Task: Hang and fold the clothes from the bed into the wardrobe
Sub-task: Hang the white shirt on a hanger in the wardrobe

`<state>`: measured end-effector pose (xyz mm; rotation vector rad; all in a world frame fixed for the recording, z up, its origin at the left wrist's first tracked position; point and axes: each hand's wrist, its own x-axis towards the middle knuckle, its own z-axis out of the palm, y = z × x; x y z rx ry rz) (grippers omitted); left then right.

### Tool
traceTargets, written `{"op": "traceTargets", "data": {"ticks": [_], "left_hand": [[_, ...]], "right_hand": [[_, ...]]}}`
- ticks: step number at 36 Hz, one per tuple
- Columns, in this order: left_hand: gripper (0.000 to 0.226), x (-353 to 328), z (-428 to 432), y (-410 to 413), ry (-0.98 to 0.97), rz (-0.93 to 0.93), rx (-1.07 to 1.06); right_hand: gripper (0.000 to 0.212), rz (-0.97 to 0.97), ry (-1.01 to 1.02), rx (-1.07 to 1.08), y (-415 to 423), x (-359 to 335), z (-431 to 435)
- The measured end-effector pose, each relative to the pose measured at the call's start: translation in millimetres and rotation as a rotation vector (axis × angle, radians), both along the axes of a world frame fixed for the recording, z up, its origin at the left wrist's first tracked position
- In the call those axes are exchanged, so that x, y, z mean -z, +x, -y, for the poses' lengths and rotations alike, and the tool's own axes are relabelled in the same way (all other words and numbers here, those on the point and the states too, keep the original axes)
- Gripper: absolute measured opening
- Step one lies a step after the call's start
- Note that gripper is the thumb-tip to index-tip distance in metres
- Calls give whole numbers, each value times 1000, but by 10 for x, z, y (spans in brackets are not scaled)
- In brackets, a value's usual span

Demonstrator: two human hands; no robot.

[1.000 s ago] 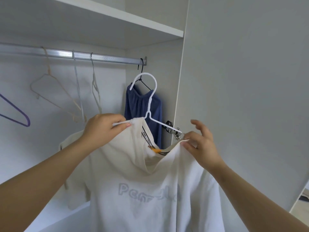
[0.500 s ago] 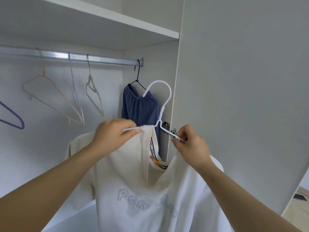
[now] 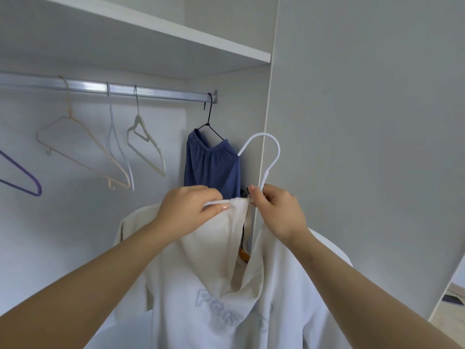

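Note:
A cream T-shirt [image 3: 208, 285] with pale blue lettering hangs in front of me on a white hanger [image 3: 270, 157], whose hook points up, below the rail. My left hand [image 3: 187, 210] pinches the hanger's left arm together with the shirt's collar. My right hand [image 3: 275, 210] grips the hanger near its neck, with the shirt's right shoulder under it. The metal wardrobe rail [image 3: 105, 88] runs across the upper left. A blue garment [image 3: 212, 167] hangs from a black hanger at the rail's right end.
Several empty hangers hang on the rail: a beige one [image 3: 83, 149], a pale one [image 3: 118, 149], a cream one [image 3: 146, 144] and a purple one [image 3: 22, 177] at the far left. A white shelf [image 3: 176, 28] sits above. The open wardrobe door [image 3: 364, 147] stands right.
My right hand moved left from the shirt's shoulder up to the hanger's neck and closed on it. The hanger and shirt shifted right, and the two hands came closer together.

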<state>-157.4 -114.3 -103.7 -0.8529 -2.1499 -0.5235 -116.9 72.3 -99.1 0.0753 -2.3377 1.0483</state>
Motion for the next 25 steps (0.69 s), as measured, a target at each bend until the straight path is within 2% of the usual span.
{"op": "traceTargets", "data": {"ticks": [7,15,17,19,21,25], "left_hand": [[45,13,162,-39,-45,-74,-59],[62,46,429,-211,-78,-21,-209],[58,36,456,-236,-116,2,-252],[38,29,436,-246,-110,79,-263],[23,17,364,-210,-89,167,-186],[31,2,115,-133,-169,242,-2]], "right_hand": [[44,7,13,92,-13,15,-154],[41,0,-87,187,-14,37,-340],[40,0,-116,194,-16,36,-353],[39,-2,-136,193,-18,36,-349],[39,-2,-141,181,-21,44,-326],[42,1,-111,148,-28,75,-239]]}}
